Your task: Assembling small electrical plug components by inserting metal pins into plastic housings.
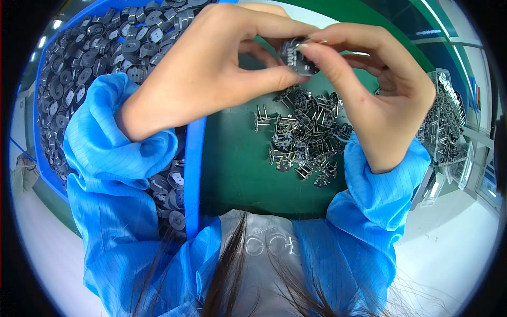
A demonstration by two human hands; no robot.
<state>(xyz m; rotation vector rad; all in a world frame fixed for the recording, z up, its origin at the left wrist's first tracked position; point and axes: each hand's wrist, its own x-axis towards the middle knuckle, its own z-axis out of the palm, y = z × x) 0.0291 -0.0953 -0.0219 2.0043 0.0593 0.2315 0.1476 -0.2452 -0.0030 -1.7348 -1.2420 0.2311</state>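
Between both hands, raised over the green work surface, is a small round dark part with light metal-looking marks on its face. My left hand pinches its left edge between thumb and fingers. From the other side, the thumb and forefinger of my right hand close on its upper right. What lies behind the part is hidden by the fingers. Beneath the hands lies a loose pile of small round circuit boards with metal pins.
At the left a large blue bin holds many round dark grey plastic parts. A clear tray heaped with more pinned parts stands at the right. The green work surface spreads between them.
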